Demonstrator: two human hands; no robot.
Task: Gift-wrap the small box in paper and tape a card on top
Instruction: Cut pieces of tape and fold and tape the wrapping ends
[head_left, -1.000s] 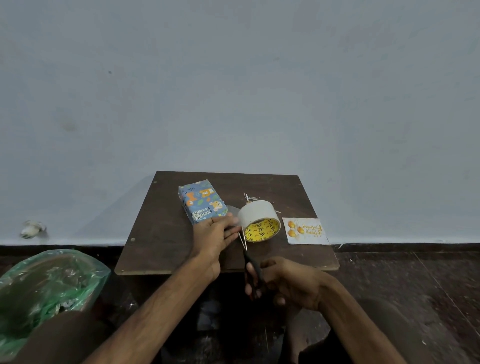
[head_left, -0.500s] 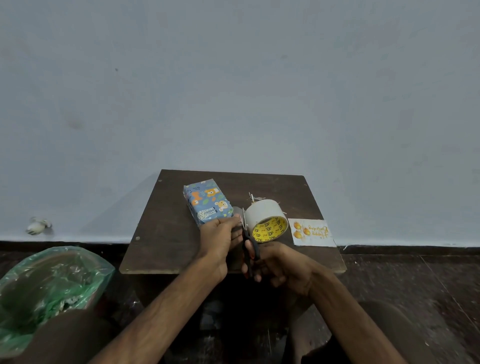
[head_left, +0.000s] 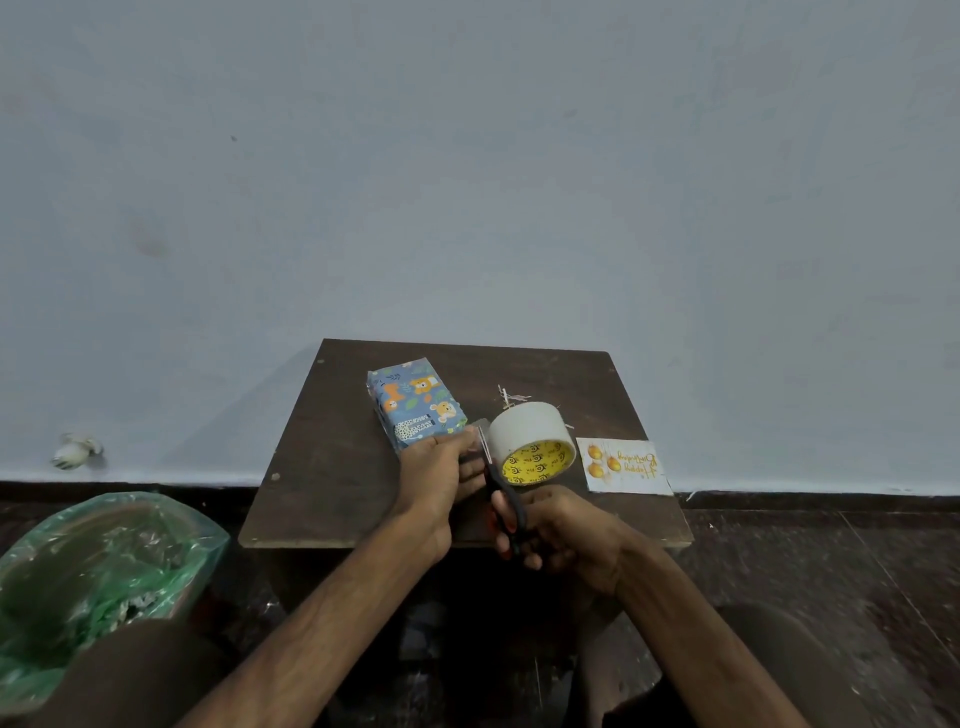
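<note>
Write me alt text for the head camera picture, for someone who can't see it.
A person's right hand holds scissors against a strip of tape that the left hand pinches, stretched from a tape roll on a small wooden table. A wrapped box lies left of the roll, a birthday card to its right.

- A small dark wooden table (head_left: 332, 499) stood against the wall (head_left: 467, 182).
- A wrapped box (head_left: 415, 408) (blue paper printed with bears) lay flat at its back left.
- A tape roll (head_left: 530, 434) stood tilted near the middle, its yellow core facing the near side.
- Thin paper scraps (head_left: 511, 397) lay just behind the roll.
- A card (head_left: 626, 466) lay at the right edge.
</note>
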